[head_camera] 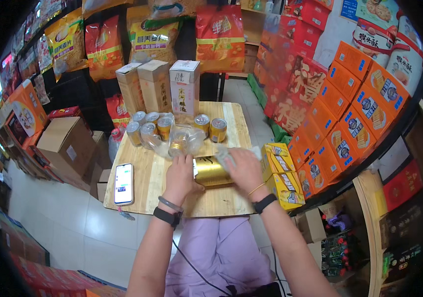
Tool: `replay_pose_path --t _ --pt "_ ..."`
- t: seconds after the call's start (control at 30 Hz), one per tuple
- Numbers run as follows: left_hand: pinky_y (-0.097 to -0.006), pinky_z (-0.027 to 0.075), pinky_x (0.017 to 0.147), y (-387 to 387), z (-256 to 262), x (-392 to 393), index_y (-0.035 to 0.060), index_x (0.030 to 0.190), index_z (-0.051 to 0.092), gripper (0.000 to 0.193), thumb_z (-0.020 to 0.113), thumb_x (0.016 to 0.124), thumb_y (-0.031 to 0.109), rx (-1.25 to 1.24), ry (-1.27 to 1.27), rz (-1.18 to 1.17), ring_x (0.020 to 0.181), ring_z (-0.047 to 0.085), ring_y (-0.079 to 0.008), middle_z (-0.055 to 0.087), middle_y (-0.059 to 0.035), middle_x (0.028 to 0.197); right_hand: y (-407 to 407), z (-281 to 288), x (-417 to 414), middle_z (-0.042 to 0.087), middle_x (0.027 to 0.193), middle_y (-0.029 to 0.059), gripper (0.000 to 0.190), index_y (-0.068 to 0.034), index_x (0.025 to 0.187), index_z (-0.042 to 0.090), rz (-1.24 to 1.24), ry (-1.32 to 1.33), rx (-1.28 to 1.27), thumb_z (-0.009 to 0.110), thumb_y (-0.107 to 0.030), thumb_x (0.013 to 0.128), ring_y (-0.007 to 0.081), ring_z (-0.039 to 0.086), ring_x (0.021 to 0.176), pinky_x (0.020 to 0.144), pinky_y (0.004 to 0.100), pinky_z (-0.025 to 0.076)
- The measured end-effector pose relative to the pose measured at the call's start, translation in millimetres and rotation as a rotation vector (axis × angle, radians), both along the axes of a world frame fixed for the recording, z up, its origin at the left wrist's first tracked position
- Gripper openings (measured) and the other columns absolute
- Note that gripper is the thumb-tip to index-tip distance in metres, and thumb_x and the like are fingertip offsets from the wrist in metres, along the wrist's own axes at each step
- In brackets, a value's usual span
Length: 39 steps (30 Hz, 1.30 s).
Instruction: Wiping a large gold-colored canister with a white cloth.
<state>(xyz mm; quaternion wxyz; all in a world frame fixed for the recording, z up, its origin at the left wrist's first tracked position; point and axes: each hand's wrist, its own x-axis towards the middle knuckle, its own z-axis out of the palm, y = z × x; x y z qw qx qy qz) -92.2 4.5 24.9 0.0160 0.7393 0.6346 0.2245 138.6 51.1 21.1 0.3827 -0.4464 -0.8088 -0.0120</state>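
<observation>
A shiny gold canister (212, 171) with dark characters lies on its side across the wooden tabletop (148, 200). My left hand (180, 176) grips its left end. Over its right end my right hand (246, 167) presses a pale cloth (227, 156), and the palm hides that end. Just beyond my left hand is a gold-ringed cap or can end (176, 147), partly covered by clear plastic film (193, 139). Small drink cans (148, 131) stand behind on the left, some under the film. Two more gold cans (218, 130) stand to the right.
Three tall cartons (184, 87) stand at the table's back. A lit smartphone (124, 184) lies near the left edge. Yellow boxes (283, 174) adjoin the right edge, below stacked orange biscuit boxes (352, 111). Cardboard boxes (66, 144) sit on the left floor. A cable (200, 265) crosses my lap.
</observation>
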Motion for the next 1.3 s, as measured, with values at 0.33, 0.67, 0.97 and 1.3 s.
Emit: replay_pose_path --t 0.33,0.67,0.97,1.3 --pt "-0.0425 0.056 0.095 2.5 0.9 1.2 0.0037 0.125 0.054 0.099 0.101 0.044 0.037 0.005 0.09 0.032 0.121 0.056 -0.035 0.058 -0.0153 0.122 -6.9 2.0 -54.9 0.069 0.1 0.014 0.024 -0.004 0.1 0.072 -0.076 -0.023 0.042 0.063 -0.025 0.095 0.0351 0.062 0.101 0.097 0.0487 0.045" --pt "-0.046 0.053 0.1 -5.1 4.6 -1.9 0.0022 0.129 0.055 0.098 0.099 0.046 0.034 -0.038 0.005 0.029 0.121 0.055 -0.0399 0.057 -0.0195 0.127 -8.4 11.6 -12.7 0.069 0.111 0.017 0.037 -0.004 0.119 0.067 0.041 -0.09 -0.051 0.06 -0.033 0.098 0.0355 0.062 0.11 0.101 0.0472 0.044" --pt "-0.0424 0.056 0.092 -1.1 -1.8 4.7 0.0061 0.122 0.055 0.097 0.101 0.042 0.034 0.065 0.067 0.052 0.117 0.058 -0.0325 0.059 -0.0122 0.118 -2.3 -4.2 -55.2 0.068 0.096 0.0179 0.027 -0.002 0.097 0.067 -0.14 -0.04 0.066 0.061 -0.029 0.096 0.0357 0.063 0.1 0.098 0.0479 0.045" --pt "-0.0438 0.054 0.097 -1.6 -0.4 1.7 0.003 0.129 0.053 0.102 0.1 0.045 0.036 0.026 0.035 0.021 0.121 0.056 -0.0365 0.058 -0.0169 0.124 -7.1 -1.2 -18.2 0.068 0.106 0.0154 0.03 -0.003 0.111 0.066 0.161 -0.087 0.252 0.06 -0.029 0.097 0.0332 0.062 0.105 0.101 0.0469 0.044"
